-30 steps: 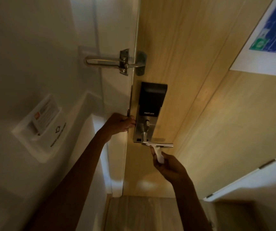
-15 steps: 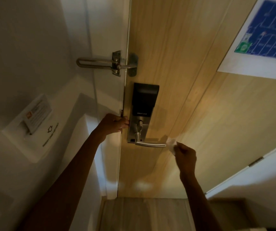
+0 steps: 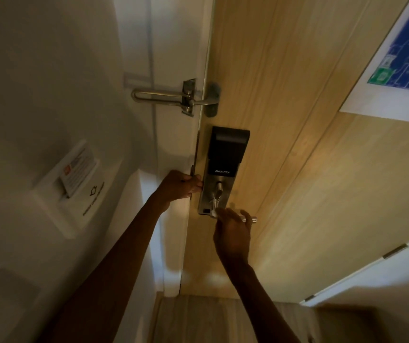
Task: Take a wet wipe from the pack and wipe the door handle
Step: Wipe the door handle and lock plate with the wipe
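A metal lever door handle (image 3: 252, 219) sticks out from the smart lock plate (image 3: 213, 194) on a light wooden door (image 3: 285, 120). My right hand (image 3: 233, 231) is wrapped over the middle of the lever, hiding most of it; only its far tip and its base show. A small white bit of the wet wipe (image 3: 213, 214) peeks out at the fingertips near the lever's base. My left hand (image 3: 180, 185) grips the door's edge just left of the lock plate. The wipe pack is out of view.
A metal swing-bar door guard (image 3: 173, 96) sits above the lock. A white key-card holder (image 3: 74, 174) is fixed to the left wall. An evacuation plan sheet (image 3: 401, 58) hangs on the door at upper right. Wooden floor (image 3: 198, 318) lies below.
My right hand moved from under the lever out to its right tip, then back left, and now closes over the lever's middle with the wipe. My left hand stayed on the door edge.
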### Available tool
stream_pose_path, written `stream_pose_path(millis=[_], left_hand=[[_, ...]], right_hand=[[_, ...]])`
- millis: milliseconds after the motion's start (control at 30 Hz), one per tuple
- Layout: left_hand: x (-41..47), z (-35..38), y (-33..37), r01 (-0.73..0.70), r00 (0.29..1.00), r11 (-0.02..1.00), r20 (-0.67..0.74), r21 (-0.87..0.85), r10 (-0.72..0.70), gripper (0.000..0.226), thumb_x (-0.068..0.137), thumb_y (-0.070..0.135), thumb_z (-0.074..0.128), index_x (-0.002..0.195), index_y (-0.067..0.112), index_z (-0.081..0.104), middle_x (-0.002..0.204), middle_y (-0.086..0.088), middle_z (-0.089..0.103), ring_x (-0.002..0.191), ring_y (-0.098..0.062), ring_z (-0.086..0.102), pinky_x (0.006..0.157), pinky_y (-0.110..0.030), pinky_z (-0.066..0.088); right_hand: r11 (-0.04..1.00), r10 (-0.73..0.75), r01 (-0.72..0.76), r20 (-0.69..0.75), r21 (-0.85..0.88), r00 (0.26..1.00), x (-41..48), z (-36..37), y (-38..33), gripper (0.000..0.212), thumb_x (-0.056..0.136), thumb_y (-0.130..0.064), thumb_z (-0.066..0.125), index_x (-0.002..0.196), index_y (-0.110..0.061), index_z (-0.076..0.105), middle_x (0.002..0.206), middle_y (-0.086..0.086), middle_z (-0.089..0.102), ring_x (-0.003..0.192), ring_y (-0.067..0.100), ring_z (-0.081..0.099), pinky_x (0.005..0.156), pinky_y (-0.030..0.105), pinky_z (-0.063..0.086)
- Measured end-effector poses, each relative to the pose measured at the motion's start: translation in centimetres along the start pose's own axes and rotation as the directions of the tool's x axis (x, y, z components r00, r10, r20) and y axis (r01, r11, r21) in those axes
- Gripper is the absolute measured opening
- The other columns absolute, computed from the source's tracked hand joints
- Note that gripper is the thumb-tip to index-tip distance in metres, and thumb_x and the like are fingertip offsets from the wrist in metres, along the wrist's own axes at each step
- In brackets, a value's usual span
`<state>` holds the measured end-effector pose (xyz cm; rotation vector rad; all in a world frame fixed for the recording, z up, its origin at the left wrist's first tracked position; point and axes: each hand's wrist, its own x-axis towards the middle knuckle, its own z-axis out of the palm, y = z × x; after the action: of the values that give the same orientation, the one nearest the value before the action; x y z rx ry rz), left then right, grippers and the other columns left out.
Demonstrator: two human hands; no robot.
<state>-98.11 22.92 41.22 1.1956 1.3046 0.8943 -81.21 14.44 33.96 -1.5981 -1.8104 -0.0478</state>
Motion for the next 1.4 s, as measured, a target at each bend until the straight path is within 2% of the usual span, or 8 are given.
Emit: stream_pose_path(millis=[67,167,300,500,700,967,1200,1400], left_hand=[[-0.1,0.1,-0.1,-0.024,1.000,0.999,-0.014,0.044,0.025,0.021,0.093,0.026,0.063,0.094,0.008,0.075,0.099,-0.015,0.075,0.102,-0.031,0.070,0.098,-0.047,0.052],[0.3,0.2,-0.1,0.014,1.000,1.000,-0.026,0.015,-0.014,0.022,0.091,0.022,0.064,0.072,0.019,0.075,0.079,-0.004,0.075,0.098,-0.034,0.070,0.098,-0.048,0.052],[0.8,0.4,0.1,0.030,0.999,0.998,-0.025,0.046,-0.029,0.019,0.092,0.025,0.063,0.076,0.017,0.071,0.076,-0.002,0.071,0.080,-0.021,0.068,0.086,-0.038,0.053],[1.1,0.5,-0.3,0.014,0.999,0.999,-0.048,0.033,-0.012,0.028,0.091,0.027,0.064,0.099,0.002,0.073,0.085,-0.008,0.074,0.079,-0.020,0.069,0.075,-0.028,0.053],[1.1,0.6,-0.5,-0.007,0.999,1.000,-0.041,-0.006,0.007,0.021,0.092,0.024,0.063,0.097,0.005,0.072,0.087,-0.006,0.073,0.080,-0.016,0.070,0.085,-0.034,0.054],[1.3,0.6,-0.7,-0.038,0.999,0.999,-0.038,0.012,0.038,0.032,0.094,0.028,0.060,0.106,-0.001,0.070,0.100,-0.013,0.074,0.081,-0.014,0.070,0.077,-0.025,0.054],[1.6,0.6,-0.8,0.000,1.000,1.000,-0.029,-0.008,0.000,0.026,0.093,0.030,0.061,0.097,0.006,0.072,0.086,-0.004,0.073,0.083,-0.017,0.070,0.075,-0.024,0.054],[1.6,0.5,-0.6,0.030,0.999,0.998,-0.015,-0.048,-0.031,0.028,0.092,0.029,0.063,0.098,0.003,0.071,0.090,-0.010,0.073,0.085,-0.021,0.068,0.071,-0.023,0.052]], right_hand=[[0.994,0.107,-0.107,-0.006,0.034,0.994,1.1,-0.1,-1.3,0.019,0.088,-0.007,0.060,0.100,-0.017,0.070,0.089,0.003,0.074,0.085,0.015,0.069,0.103,0.040,0.041],[0.949,0.286,-0.291,0.060,0.122,0.956,2.9,-0.6,-1.3,0.015,0.090,-0.013,0.060,0.096,-0.014,0.074,0.083,0.004,0.075,0.070,0.014,0.069,0.080,0.027,0.053],[0.852,0.468,-0.488,0.141,0.190,0.872,5.2,-0.4,-1.7,0.016,0.090,-0.015,0.060,0.094,-0.013,0.075,0.087,0.008,0.076,0.063,0.013,0.065,0.059,0.017,0.045],[0.948,0.232,-0.252,0.122,0.196,0.965,3.0,-1.2,-0.7,0.013,0.085,-0.015,0.067,0.095,-0.019,0.076,0.092,0.001,0.076,0.075,0.008,0.070,0.075,0.019,0.052],[0.925,0.349,-0.361,0.110,0.122,0.931,3.9,1.1,-1.3,0.014,0.091,-0.019,0.061,0.095,-0.016,0.074,0.084,0.005,0.076,0.068,0.014,0.069,0.070,0.028,0.057],[1.000,-0.027,0.027,0.107,0.001,0.994,1.6,0.7,-0.1,0.028,0.090,-0.019,0.058,0.118,-0.021,0.062,0.105,-0.001,0.072,0.093,0.011,0.067,0.106,0.044,0.039],[0.948,0.052,0.023,0.223,-0.319,0.973,0.5,2.8,-2.8,0.038,0.080,-0.016,0.069,0.115,-0.005,0.061,0.124,0.023,0.061,0.122,0.036,0.054,0.107,0.058,0.034],[0.978,-0.009,0.042,0.158,-0.205,0.987,1.1,1.0,-2.3,0.026,0.085,-0.018,0.063,0.111,-0.015,0.062,0.114,0.010,0.068,0.111,0.023,0.063,0.110,0.055,0.029]])
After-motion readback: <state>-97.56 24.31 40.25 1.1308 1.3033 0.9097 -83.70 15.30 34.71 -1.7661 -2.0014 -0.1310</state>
